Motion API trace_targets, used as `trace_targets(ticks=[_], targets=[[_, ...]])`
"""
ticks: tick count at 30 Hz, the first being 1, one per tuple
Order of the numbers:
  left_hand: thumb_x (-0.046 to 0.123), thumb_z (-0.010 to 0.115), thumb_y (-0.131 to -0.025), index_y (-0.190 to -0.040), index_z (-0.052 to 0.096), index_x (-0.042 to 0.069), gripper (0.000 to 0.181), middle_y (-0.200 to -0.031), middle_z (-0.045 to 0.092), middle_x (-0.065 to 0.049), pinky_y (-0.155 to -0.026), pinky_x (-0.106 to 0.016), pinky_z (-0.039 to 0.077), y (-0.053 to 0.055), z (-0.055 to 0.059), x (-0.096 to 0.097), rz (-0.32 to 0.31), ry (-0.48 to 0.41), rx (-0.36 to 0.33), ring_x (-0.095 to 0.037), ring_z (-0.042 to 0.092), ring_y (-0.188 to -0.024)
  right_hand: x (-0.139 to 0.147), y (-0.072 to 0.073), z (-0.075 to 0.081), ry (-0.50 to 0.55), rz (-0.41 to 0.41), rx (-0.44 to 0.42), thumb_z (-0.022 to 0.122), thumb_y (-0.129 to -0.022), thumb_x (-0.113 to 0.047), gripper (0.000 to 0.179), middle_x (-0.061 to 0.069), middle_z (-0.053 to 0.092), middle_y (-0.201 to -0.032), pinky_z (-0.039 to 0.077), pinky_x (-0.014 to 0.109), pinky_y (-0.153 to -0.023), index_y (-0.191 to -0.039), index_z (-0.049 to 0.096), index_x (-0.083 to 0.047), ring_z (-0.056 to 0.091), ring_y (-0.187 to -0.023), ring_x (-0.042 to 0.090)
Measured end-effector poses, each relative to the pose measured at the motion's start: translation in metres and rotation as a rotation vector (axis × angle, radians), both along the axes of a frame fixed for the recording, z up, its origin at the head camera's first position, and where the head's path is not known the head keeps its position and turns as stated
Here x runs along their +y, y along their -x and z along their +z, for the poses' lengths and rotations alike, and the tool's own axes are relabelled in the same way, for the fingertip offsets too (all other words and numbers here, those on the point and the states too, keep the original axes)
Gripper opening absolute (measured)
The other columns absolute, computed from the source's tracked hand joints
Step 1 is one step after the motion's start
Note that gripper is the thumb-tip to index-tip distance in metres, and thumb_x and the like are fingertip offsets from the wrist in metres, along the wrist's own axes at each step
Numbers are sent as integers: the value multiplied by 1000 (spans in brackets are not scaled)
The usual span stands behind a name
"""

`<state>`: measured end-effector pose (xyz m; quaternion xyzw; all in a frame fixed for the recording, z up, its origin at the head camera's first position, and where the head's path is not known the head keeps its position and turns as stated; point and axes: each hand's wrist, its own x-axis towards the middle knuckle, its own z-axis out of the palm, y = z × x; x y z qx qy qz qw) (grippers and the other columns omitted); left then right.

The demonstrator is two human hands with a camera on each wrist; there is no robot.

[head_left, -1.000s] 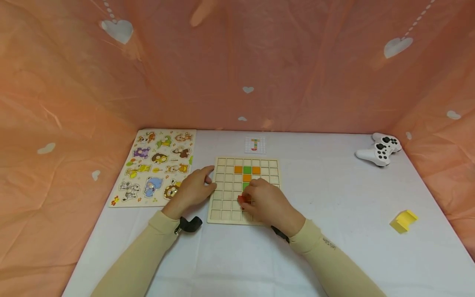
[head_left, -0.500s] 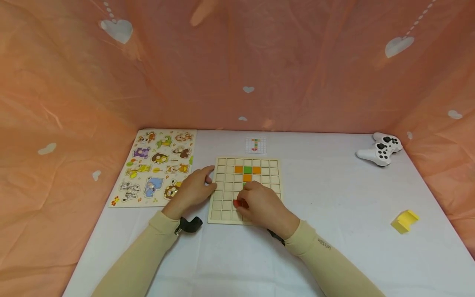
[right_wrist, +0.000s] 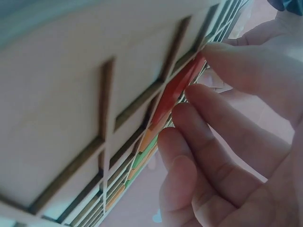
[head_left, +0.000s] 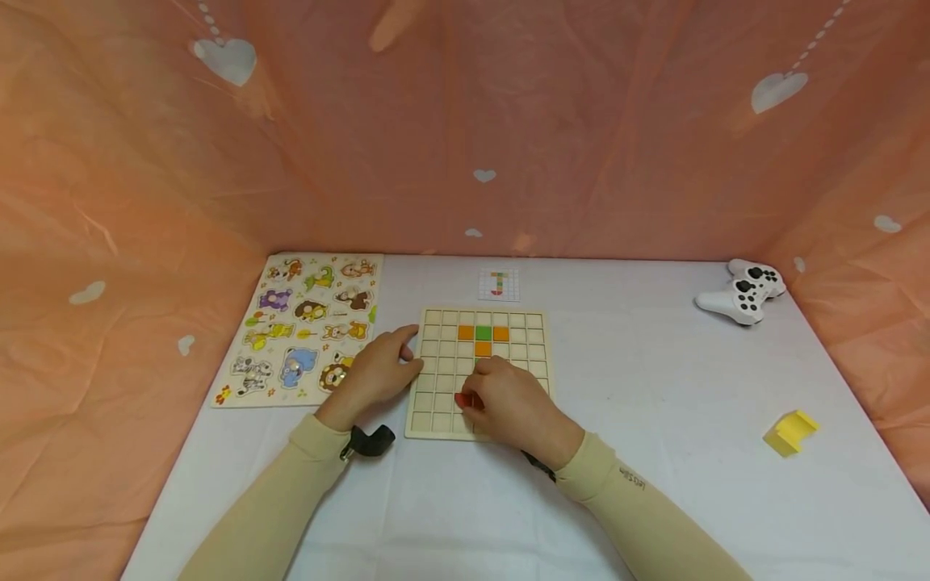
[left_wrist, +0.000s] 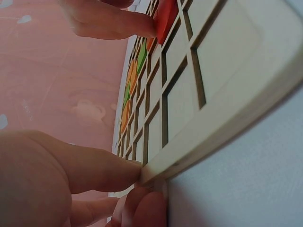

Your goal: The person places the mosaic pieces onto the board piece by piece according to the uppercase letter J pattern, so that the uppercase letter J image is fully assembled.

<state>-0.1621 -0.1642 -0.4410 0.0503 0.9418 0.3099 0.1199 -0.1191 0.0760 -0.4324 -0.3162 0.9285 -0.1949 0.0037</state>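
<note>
A wooden grid board (head_left: 438,401) lies mid-table, with orange tiles (head_left: 483,349) and a green tile (head_left: 483,332) set in its cells. My right hand (head_left: 519,407) is over its lower part. Its thumb and fingertips pinch a red tile (right_wrist: 173,90), which has a curved edge in the left wrist view; the hand hides nearby cells from the head camera. My left hand (head_left: 381,367) touches the board's left edge with its thumb (left_wrist: 111,168) and index finger. Its other fingers are bent beside the board in the left wrist view.
Behind the board lies a small pattern card (head_left: 499,285) with a coloured J shape. An animal puzzle board (head_left: 243,339) is at left. On the right are a white game controller (head_left: 741,294) and a yellow block (head_left: 789,433). Orange cloth surrounds the table.
My right hand has shifted slightly left and toward the near edge of the board with the red tile, then nearly stopped. The left hand stays at the board's edge.
</note>
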Motion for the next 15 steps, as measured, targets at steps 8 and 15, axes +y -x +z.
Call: trace_targets(ticks=[8, 15], targets=[[22, 68, -101, -162, 47, 2, 67, -109, 69, -10, -78, -32, 45, 0, 1, -1, 5, 6, -4, -21, 61, -90, -2, 0, -1, -3, -8, 3, 85, -91, -20, 9, -7, 61, -84, 53, 27, -70, -84, 80, -17, 58, -87, 13], [21, 68, -101, -162, 47, 2, 67, -109, 69, -10, -78, -33, 45, 1, 1, -1, 0, -3, -2, -21, 60, -90, 4, 2, 2, -4, -34, -2, 84, -92, -25, 12, -7, 62, -85, 52, 28, -68, -83, 80, -19, 56, -84, 12]])
